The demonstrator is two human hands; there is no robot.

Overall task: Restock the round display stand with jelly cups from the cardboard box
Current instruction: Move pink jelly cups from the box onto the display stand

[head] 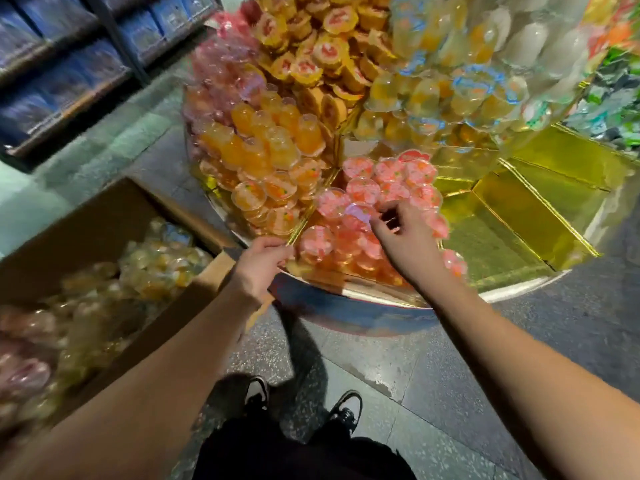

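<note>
Jelly cups going into the pink section of the display stand.
Right hand is pinching a cup onto the pile; left hand is curling at the gold divider, grip unclear. Box is sitting beside. Heaped cups risk sliding off the rim if nudged.

Motion blur smeared the jelly cups in the cardboard box, whose left end the frame edge cut off. The right hand covered part of the pink cups; its fingertips possibly pinched one. The display stand ran past the top edge.
</note>
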